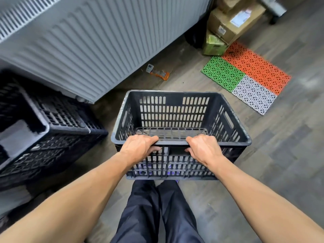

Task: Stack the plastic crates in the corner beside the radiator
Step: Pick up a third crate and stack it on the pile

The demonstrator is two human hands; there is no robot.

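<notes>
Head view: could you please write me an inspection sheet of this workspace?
Surface: grey wood-look floor.
Job's things: black slotted crate, empty and upright; more dark crates at left beside the radiator, blurred.
Clutter: small orange-and-grey item on the floor by the radiator.
Grips: left grip and right grip, both curled over the crate's near rim.
Cables: nothing seen.
Surroundings: cardboard boxes, a green box, an orange, green and white mat.

Black slatted crate (175,116): upright, open-topped, empty, centre. Second black crate (52,128): left, beside radiator (87,41), blurred.
</notes>
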